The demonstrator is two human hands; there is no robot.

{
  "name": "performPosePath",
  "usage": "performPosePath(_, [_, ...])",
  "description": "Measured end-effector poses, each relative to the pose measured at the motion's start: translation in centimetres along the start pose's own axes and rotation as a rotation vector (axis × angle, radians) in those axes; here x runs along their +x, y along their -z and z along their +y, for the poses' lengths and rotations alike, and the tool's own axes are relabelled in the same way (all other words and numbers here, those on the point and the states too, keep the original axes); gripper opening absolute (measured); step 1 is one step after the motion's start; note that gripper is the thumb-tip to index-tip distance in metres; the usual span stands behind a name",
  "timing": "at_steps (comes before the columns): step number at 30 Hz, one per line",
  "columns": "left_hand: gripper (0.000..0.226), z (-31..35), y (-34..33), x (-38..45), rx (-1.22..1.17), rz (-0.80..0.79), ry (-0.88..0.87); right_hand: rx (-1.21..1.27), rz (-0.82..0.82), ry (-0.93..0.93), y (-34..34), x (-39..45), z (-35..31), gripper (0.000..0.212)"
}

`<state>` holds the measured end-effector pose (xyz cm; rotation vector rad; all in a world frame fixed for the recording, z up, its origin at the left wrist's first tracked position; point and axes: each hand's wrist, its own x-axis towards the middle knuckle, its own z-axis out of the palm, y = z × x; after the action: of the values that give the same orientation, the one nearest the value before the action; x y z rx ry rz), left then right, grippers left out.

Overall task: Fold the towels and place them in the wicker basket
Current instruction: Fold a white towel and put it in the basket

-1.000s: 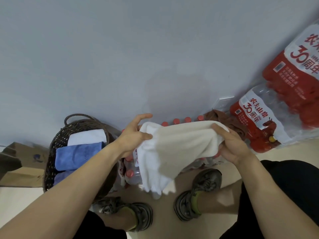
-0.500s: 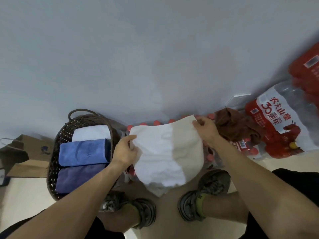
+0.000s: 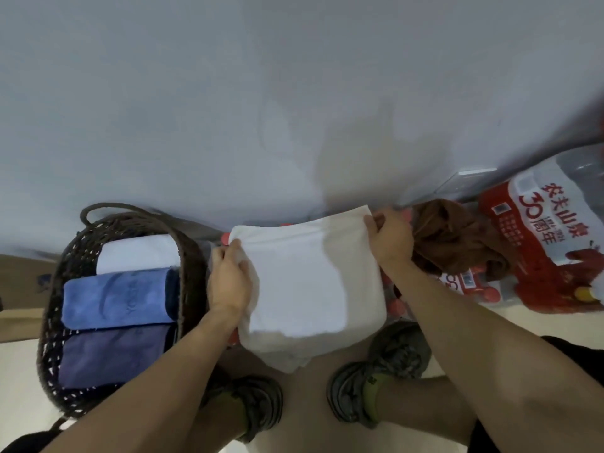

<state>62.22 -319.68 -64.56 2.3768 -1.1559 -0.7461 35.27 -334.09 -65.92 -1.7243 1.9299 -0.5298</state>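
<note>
Grey sandals, two (image 3: 258,410), sit nearest me. Above them my left hand (image 3: 228,282) and right hand (image 3: 389,240) each pinch one folded white towel (image 3: 313,282). Left, the dark wicker basket (image 3: 192,263) holds three folded towels (image 3: 117,299); one crumpled brown towel (image 3: 451,237) lies farther right.

The basket (image 3: 192,273) is nearly full: a white roll (image 3: 137,255) at its far end, then a blue roll (image 3: 117,300), then a purple roll (image 3: 114,354) at the near end. Just right of the basket, bottles (image 3: 397,307) crowd the floor, a brown cloth (image 3: 454,240) heaped on them. Behind the basket rises the wall (image 3: 294,93).
</note>
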Motion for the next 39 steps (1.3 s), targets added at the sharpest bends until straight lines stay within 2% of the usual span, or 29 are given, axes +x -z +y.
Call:
performPosePath(6, [0.048, 0.9, 0.8, 0.5, 0.135, -0.006, -0.004, 0.088, -0.003, -0.193, -0.4, 0.9, -0.2, 0.034])
performPosePath(10, [0.047, 2.5, 0.7, -0.8, 0.260, 0.127, 0.007, 0.165, 0.016, -0.187, 0.8, 0.4, -0.8, 0.029])
performPosePath(13, [0.058, 3.4, -1.0, -4.9, 0.437, 0.125, -0.177, 0.177, 0.071, -0.136, 1.2, -2.5, -1.3, 0.019])
performPosePath(15, [0.060, 3.1, -2.3, -8.1, 0.383, 0.130, -0.249, 0.194, 0.108, -0.147, 0.8, -6.4, -1.3, 0.015])
performPosePath(17, [0.051, 2.2, -3.3, -10.5, 0.257, 0.193, -0.159, 0.242, 0.181, -0.190, 0.1, -10.8, -0.9, 0.016])
performPosePath(20, [0.036, 0.8, -3.7, -12.8, -0.044, 0.258, 0.175, 0.399, 0.232, -0.311, -0.7, -16.4, 0.3, 0.017])
performPosePath(22, [0.031, -0.2, -3.8, -14.0, -0.253, 0.212, 0.363, 0.507, 0.201, -0.427, -0.9, -18.8, 1.3, 0.015])
performPosePath(26, [0.043, -2.5, -4.0, -15.3, -0.450, 0.117, 0.466, 0.549, -0.006, -0.734, -0.9, -20.6, 3.2, 0.009])
performPosePath(30, [0.043, -3.4, -4.1, -15.2, -0.555, 0.024, 0.599, 0.669, -0.246, -0.715, -0.6, -20.2, 4.7, 0.034])
performPosePath(32, [0.040, -3.4, -4.0, -14.7, -0.573, 0.011, 0.653, 0.702, -0.276, -0.705, -0.6, -19.8, 5.0, 0.037])
performPosePath(36, [0.042, -3.7, -3.3, -14.0, -0.590, 0.025, 0.718, 0.707, -0.295, -0.797, 0.0, -19.5, 5.4, 0.016])
performPosePath(39, [0.035, -3.7, -2.4, -13.7, -0.575, 0.098, 0.751, 0.671, -0.313, -0.816, 0.2, -19.3, 5.6, 0.021])
